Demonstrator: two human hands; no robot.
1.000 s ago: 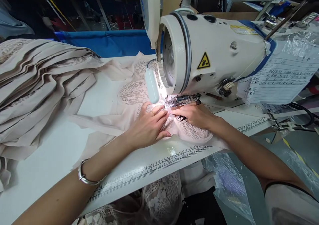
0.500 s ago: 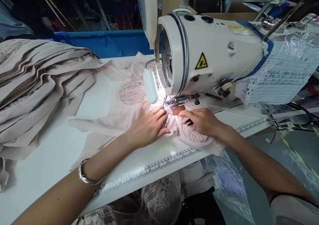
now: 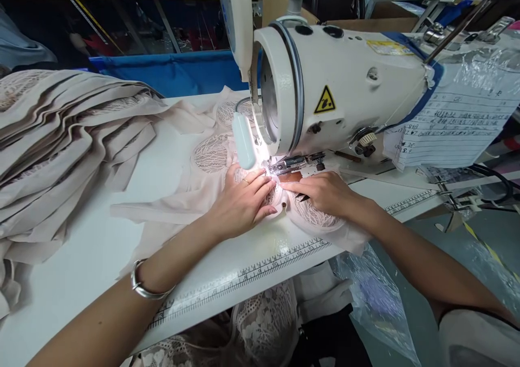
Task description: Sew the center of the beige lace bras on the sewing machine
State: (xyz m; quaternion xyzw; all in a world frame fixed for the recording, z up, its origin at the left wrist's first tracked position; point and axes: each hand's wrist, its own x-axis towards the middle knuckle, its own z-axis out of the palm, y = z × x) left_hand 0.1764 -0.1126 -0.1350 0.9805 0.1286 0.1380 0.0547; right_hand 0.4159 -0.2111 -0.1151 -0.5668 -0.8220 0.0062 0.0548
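A pale pink lace bra (image 3: 319,215) lies under the needle area of a white sewing machine (image 3: 349,90). My left hand (image 3: 242,201) is curved over one cup beside the lit presser foot (image 3: 273,166), its thumb along the cup's near edge. On the other side of the foot, my right hand (image 3: 323,192) has its fingertips on the fabric between the cups. Black pointed snips (image 3: 303,197) stick out from under the right fingers; their handles are hidden. The needle point cannot be made out in the glare.
Beige lace garments (image 3: 69,139) are piled at the left. A small lamp (image 3: 244,142) hangs beside the machine head. A ruler strip (image 3: 280,258) runs along the table's front edge. Handwritten papers (image 3: 450,123) hang at the right, above a plastic bag (image 3: 377,296).
My right hand has moved left, its fingertips now close to my left fingers and the presser foot. The snips' tips show less. My left hand stays on the cup.
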